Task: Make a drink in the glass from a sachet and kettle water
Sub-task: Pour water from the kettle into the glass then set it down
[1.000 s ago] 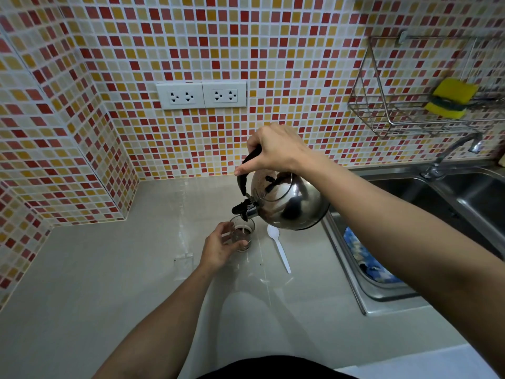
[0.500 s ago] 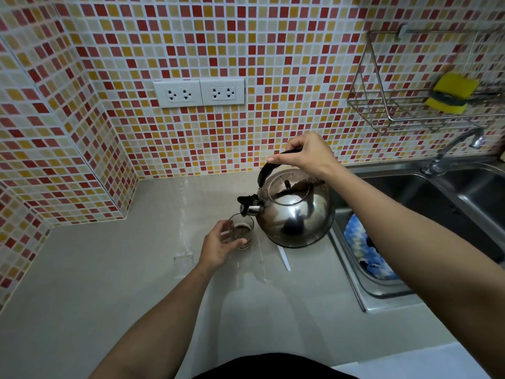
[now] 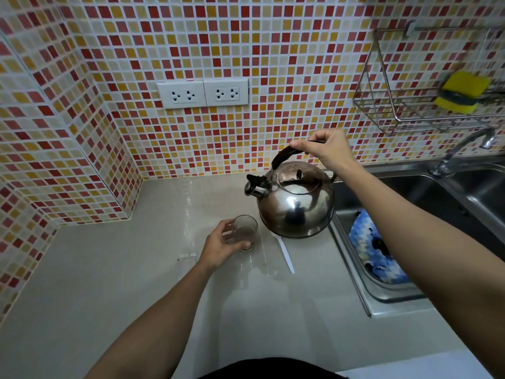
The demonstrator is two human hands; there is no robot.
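A small clear glass (image 3: 245, 233) with brownish liquid stands on the beige counter (image 3: 136, 269). My left hand (image 3: 218, 246) wraps around its left side. A round steel kettle (image 3: 296, 207) with a black handle hangs upright just right of the glass, spout pointing left and above the rim. My right hand (image 3: 326, 150) grips the handle from above. A white plastic spoon (image 3: 285, 254) lies on the counter, its bowl hidden under the kettle. A clear sachet scrap (image 3: 187, 257) lies left of my left hand.
A steel sink (image 3: 410, 295) with a blue patterned cloth (image 3: 374, 250) sits to the right, its faucet (image 3: 461, 150) behind. A wire rack (image 3: 393, 105) on the tiled wall holds a yellow sponge (image 3: 461, 91). Two wall sockets (image 3: 202, 93) are above the counter.
The kettle has tipped back from pouring to upright and shifted right, away from the glass. My left hand stays on the glass.
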